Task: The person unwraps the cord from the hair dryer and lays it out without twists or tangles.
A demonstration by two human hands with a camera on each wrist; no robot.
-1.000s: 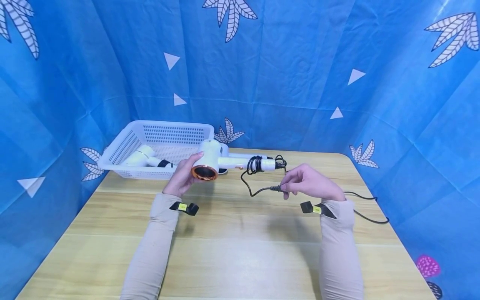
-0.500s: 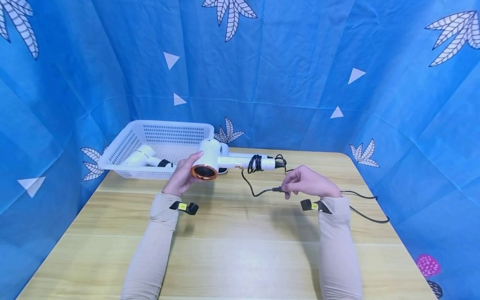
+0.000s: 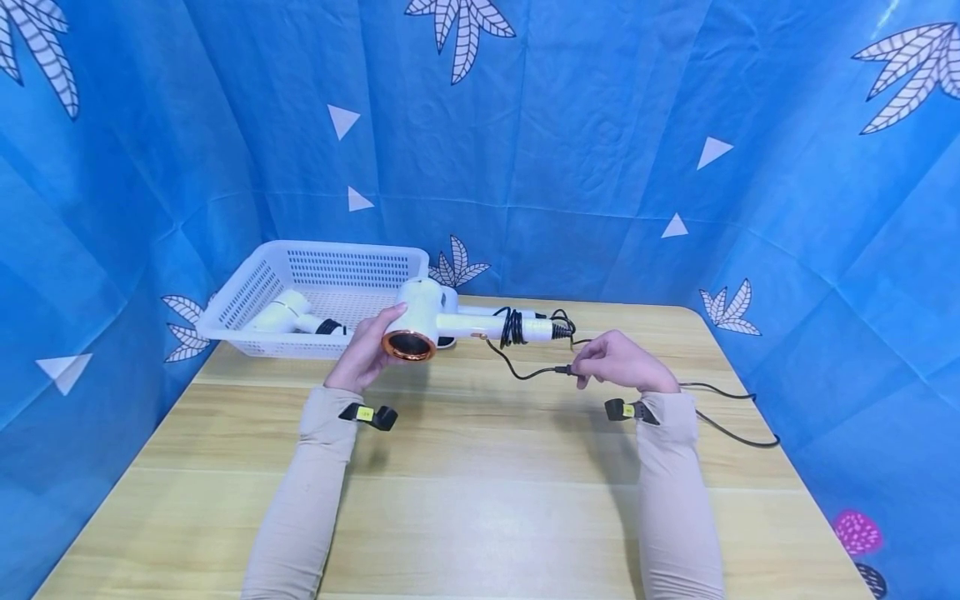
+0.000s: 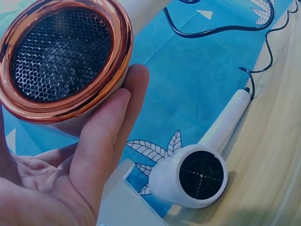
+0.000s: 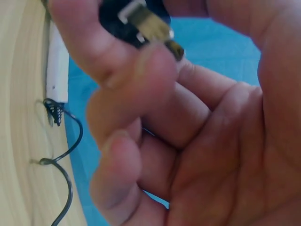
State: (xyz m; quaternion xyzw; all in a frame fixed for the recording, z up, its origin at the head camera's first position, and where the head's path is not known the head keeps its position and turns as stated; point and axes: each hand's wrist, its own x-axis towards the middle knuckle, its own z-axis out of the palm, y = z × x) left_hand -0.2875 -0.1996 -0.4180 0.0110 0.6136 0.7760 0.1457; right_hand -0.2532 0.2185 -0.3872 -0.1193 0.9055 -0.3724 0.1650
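Note:
My left hand [image 3: 367,357] holds a white hair dryer [image 3: 420,308] by its head, above the table. Its copper-rimmed nozzle [image 4: 66,56] faces me, and the handle points right. Black cord [image 3: 513,327] is wound in several turns around the handle. From these turns a loose length runs to a plug [image 5: 113,21], which my right hand [image 3: 622,362] pinches between thumb and fingers. Metal prongs show in the right wrist view. Partly hidden behind the held dryer, a second white hair dryer [image 4: 188,176] lies on the table, with its handle also pointing right.
A white perforated basket [image 3: 352,254] at the back left contains another white hair dryer [image 3: 281,312]. The second dryer's black cord [image 3: 738,437] passes behind my right hand toward the table's right edge. Blue patterned cloth [image 3: 585,150] surrounds the wooden table [image 3: 480,517].
My right hand has moved slightly right and up with the plug. The loose cord sags less, and its turns have shifted a little. My left hand and the dryer have hardly moved.

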